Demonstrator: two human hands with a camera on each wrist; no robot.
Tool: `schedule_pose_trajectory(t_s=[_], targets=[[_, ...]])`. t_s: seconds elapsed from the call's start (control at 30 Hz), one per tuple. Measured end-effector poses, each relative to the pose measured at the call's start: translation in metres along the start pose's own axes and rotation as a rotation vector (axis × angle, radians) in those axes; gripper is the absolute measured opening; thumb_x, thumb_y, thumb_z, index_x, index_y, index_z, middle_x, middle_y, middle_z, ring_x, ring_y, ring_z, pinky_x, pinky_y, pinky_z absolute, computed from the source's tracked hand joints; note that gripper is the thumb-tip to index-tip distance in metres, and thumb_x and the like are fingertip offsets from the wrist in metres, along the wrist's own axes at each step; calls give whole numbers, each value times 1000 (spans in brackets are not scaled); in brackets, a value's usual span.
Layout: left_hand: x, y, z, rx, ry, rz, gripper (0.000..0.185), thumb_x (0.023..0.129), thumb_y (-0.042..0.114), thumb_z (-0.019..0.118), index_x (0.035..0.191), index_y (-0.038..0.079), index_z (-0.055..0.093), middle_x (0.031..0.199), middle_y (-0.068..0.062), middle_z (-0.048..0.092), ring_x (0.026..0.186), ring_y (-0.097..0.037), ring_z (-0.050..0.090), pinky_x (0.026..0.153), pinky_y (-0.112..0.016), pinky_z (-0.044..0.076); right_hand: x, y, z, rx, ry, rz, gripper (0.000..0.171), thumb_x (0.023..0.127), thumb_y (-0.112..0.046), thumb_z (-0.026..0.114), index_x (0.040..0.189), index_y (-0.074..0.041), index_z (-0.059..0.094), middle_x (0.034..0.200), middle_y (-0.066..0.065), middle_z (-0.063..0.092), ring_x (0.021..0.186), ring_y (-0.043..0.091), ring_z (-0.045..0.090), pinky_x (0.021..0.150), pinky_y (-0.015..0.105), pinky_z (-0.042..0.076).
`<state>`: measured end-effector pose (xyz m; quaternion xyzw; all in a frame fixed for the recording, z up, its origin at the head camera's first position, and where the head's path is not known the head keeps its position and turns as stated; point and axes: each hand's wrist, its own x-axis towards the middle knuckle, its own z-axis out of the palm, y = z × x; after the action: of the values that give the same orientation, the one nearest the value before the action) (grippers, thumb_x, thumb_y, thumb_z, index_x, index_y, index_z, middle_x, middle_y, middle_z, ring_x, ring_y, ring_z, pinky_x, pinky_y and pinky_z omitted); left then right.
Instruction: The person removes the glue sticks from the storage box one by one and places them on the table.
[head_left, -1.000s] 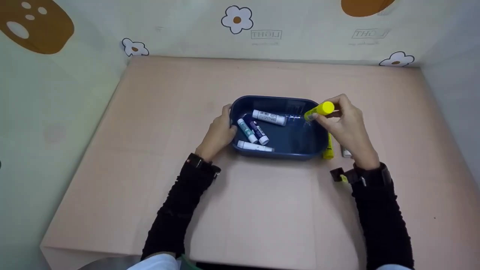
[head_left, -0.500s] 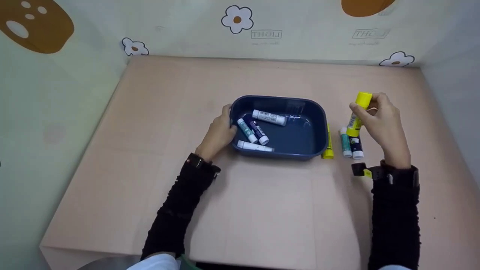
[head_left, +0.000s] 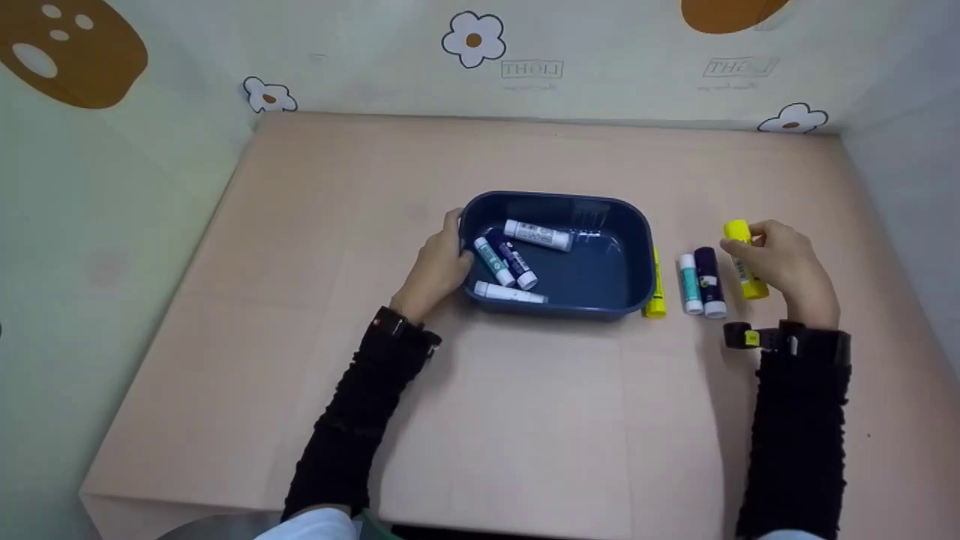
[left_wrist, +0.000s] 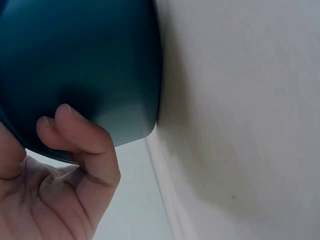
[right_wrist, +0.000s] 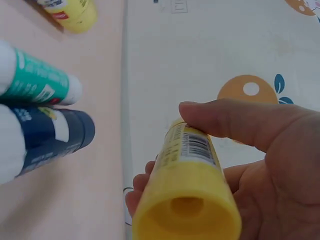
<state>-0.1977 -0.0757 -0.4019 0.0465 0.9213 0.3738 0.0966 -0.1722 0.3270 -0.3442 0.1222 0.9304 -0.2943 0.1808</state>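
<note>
My left hand [head_left: 435, 266] grips the left end of a dark blue plastic bin [head_left: 592, 306]; in the left wrist view its fingers curl under the rim [left_wrist: 85, 137]. Between thumb and fingers my right hand [head_left: 791, 266] pinches a yellow glue stick [head_left: 742, 259], whose hollow base faces the camera in the right wrist view. Just left of it a purple glue stick [head_left: 706, 277] and a teal-and-white one [head_left: 690, 283] lie side by side on the table. Another yellow glue stick [head_left: 656, 289] lies against the bin's right side, partly hidden.
Inside the bin are several glue sticks: a white one [head_left: 538, 235] at the back, a teal one [head_left: 493, 261] and a purple one [head_left: 517, 262] at the left, another white one [head_left: 510, 292] in front. Patterned walls [head_left: 390, 60] border the peach-coloured table [head_left: 525, 420].
My right hand has carried the yellow glue stick out from over the bin, rightward, then lowered it beside the purple one. The left hand and bin have stayed put.
</note>
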Motion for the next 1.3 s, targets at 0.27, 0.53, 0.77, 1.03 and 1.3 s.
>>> schedule_pose_trajectory(t_s=[0.27, 0.53, 0.77, 1.03, 1.3], targets=[[-1, 2, -1, 4, 0, -9, 62, 87, 4, 48, 144, 8, 22, 129, -27, 51, 103, -31, 57, 86, -44, 47, 10, 15, 4, -6, -91, 50, 77, 93, -48, 43, 136, 14, 27, 125, 32, 40, 101, 37, 45, 84, 44, 44], [-1, 1, 0, 6, 7, -8, 62, 87, 4, 49, 143, 8, 23, 130, -27, 51, 109, -32, 56, 89, -44, 46, 19, 22, 8, -5, -179, 22, 64, 95, -33, 44, 134, 16, 30, 121, 33, 48, 89, 24, 60, 82, 40, 50], [-2, 1, -1, 4, 9, 2, 61, 88, 4, 49, 143, 7, 23, 131, -26, 50, 111, -32, 55, 92, -45, 44, 22, 21, 9, 4, -183, 10, 55, 95, -27, 43, 130, 14, 35, 116, 30, 54, 83, 18, 63, 81, 41, 51], [-1, 1, 0, -7, 21, 11, 61, 87, 3, 48, 143, 7, 24, 129, -26, 51, 108, -31, 57, 88, -44, 46, 21, 20, 9, 5, -174, 24, 57, 95, -28, 44, 132, 14, 34, 117, 30, 53, 86, 23, 62, 82, 42, 50], [-1, 1, 0, 0, 20, -1, 62, 87, 4, 49, 143, 7, 24, 129, -27, 51, 106, -31, 57, 88, -44, 46, 20, 16, 11, 4, -187, 1, 56, 96, -29, 44, 132, 12, 34, 117, 31, 53, 85, 23, 62, 81, 39, 52]])
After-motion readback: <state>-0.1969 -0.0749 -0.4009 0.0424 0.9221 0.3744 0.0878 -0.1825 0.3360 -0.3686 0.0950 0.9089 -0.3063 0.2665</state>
